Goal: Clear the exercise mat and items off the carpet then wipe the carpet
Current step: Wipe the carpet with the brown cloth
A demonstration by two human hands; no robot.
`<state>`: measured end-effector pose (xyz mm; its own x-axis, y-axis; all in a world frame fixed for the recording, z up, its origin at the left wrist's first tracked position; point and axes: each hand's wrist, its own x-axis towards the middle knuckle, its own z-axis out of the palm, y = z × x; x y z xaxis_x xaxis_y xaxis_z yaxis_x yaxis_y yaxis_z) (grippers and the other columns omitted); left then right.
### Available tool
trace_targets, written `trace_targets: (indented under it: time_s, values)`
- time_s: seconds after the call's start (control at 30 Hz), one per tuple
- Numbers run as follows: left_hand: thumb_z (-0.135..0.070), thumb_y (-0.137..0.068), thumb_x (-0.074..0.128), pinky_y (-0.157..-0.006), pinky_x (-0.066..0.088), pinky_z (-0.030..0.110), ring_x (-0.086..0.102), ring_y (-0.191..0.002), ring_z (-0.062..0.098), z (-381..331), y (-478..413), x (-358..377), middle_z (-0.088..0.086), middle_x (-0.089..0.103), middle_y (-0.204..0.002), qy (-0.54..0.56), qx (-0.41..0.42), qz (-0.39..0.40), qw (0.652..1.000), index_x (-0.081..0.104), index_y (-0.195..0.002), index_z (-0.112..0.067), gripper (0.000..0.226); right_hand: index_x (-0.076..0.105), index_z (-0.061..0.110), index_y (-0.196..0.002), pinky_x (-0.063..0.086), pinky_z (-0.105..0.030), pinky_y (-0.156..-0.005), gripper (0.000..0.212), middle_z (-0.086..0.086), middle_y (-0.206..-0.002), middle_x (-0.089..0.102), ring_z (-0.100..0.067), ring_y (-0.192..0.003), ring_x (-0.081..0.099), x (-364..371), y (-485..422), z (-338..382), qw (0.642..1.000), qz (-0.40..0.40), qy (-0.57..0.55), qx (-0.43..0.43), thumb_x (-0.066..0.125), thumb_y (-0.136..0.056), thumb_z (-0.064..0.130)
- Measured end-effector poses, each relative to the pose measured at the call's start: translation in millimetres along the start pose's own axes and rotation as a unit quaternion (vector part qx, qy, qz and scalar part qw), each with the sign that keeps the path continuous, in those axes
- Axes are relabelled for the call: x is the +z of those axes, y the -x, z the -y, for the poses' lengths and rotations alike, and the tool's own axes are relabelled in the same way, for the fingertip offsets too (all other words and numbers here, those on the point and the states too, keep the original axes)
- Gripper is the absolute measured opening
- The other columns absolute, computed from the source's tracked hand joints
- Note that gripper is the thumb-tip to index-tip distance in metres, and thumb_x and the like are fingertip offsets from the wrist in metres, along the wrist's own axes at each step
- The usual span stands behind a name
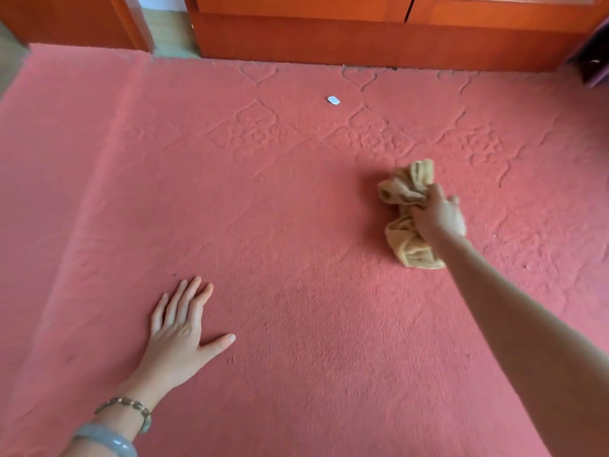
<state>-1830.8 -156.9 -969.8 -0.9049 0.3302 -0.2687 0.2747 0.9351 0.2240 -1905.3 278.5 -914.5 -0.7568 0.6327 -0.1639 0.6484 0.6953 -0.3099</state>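
Carpet: pink-red, embossed pattern. Right hand grip clenched on crumpled tan cloth. Left hand grip spread flat on carpet.

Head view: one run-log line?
phase: wipe | right hand: grips yellow cloth on carpet | left hand: flat on carpet | stray: white scrap

Salmon-red carpet with embossed heart and diamond motifs; tan-yellow cloth; orange-brown wooden cabinet; small white scrap; grey-blue bangle.

Glossy orange-brown wooden cabinets run along the top of the frame. Pale floor shows in a gap at upper left.
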Motion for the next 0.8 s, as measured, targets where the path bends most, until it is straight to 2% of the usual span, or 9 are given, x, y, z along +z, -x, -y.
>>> trace_targets:
  time_s: [0.1, 0.17, 0.27, 0.37, 0.5, 0.6, 0.73, 0.8]
  values:
    - [-0.085, -0.075, 0.016, -0.114, -0.011, 0.028, 0.012, -0.143, 0.019, -1, 0, 0, 0.006, 0.023, -0.155, 0.005, -0.001, -0.001, 1.000, 0.029, -0.145, -0.017, 0.099, 0.044, 0.016, -0.124, 0.044, -0.045, -0.081, 0.039, -0.026, -0.118, 0.047, -0.048, -0.105, 0.053, -13, 5, -40, 0.997, -0.034, 0.003, 0.073, 0.050, -0.089, 0.031]
    - [-0.086, -0.072, 0.016, -0.113, -0.013, 0.027, 0.010, -0.144, 0.018, -1, 0, 1, 0.005, 0.020, -0.156, 0.004, 0.000, -0.010, 1.000, 0.028, -0.145, -0.017, 0.101, 0.042, 0.017, -0.127, 0.043, -0.044, -0.079, 0.042, -0.025, -0.118, 0.047, -0.047, -0.104, 0.054, -10, 16, -37, 0.997, -0.033, 0.006, 0.066, 0.050, -0.090, 0.035]
    - [-0.085, -0.068, 0.025, -0.112, -0.014, 0.026, 0.007, -0.145, 0.017, -3, 0, 1, 0.003, 0.016, -0.158, 0.000, -0.002, -0.023, 1.000, 0.027, -0.147, -0.017, 0.104, 0.036, 0.022, -0.134, 0.044, -0.042, -0.075, 0.047, -0.020, -0.116, 0.046, -0.042, -0.099, 0.057, 11, 46, 4, 1.000, 0.007, 0.013, -0.016, 0.044, -0.093, 0.044]
    - [-0.080, -0.065, 0.028, -0.112, -0.015, 0.027, 0.002, -0.145, 0.016, -5, -1, -1, 0.001, 0.011, -0.158, 0.001, -0.007, -0.031, 1.000, 0.024, -0.148, -0.018, 0.103, 0.035, 0.024, -0.135, 0.045, -0.042, -0.074, 0.044, -0.017, -0.116, 0.045, -0.041, -0.100, 0.056, 41, 93, 63, 0.994, 0.058, 0.003, -0.097, 0.044, -0.094, 0.036]
    - [-0.082, -0.060, 0.025, -0.113, -0.012, 0.029, -0.005, -0.145, 0.011, -4, -1, -7, -0.003, 0.005, -0.159, 0.014, -0.012, -0.018, 1.000, 0.020, -0.148, -0.024, 0.106, 0.036, 0.024, -0.134, 0.046, -0.044, -0.076, 0.043, -0.015, -0.119, 0.043, -0.041, -0.104, 0.053, 67, 165, 126, 0.967, 0.141, -0.019, -0.213, 0.046, -0.092, 0.028]
    - [-0.083, -0.060, 0.023, -0.115, -0.007, 0.031, -0.003, -0.145, 0.011, -1, -1, -12, -0.005, 0.004, -0.159, 0.009, -0.004, -0.008, 1.000, 0.018, -0.149, -0.026, 0.105, 0.037, 0.024, -0.134, 0.045, -0.042, -0.078, 0.044, -0.014, -0.117, 0.043, -0.039, -0.104, 0.052, 73, 191, 133, 0.945, 0.177, -0.031, -0.275, 0.048, -0.091, 0.027]
    - [-0.082, -0.061, 0.025, -0.116, -0.002, 0.033, 0.000, -0.146, 0.012, -2, 4, -16, -0.007, 0.005, -0.159, 0.023, 0.004, -0.010, 1.000, 0.018, -0.149, -0.027, 0.103, 0.039, 0.021, -0.131, 0.046, -0.042, -0.082, 0.052, -0.015, -0.116, 0.046, -0.040, -0.102, 0.056, 59, 171, 95, 0.964, 0.170, -0.083, -0.185, 0.059, -0.086, 0.037]
    - [-0.078, -0.061, 0.036, -0.116, 0.003, 0.036, 0.005, -0.145, 0.016, -7, 2, -21, -0.006, 0.011, -0.157, 0.050, -0.007, -0.009, 0.999, 0.023, -0.147, -0.027, 0.101, 0.041, 0.019, -0.128, 0.046, -0.042, -0.083, 0.055, -0.016, -0.116, 0.049, -0.040, -0.102, 0.056, 46, 153, 70, 0.977, 0.144, -0.084, -0.133, 0.063, -0.083, 0.041]
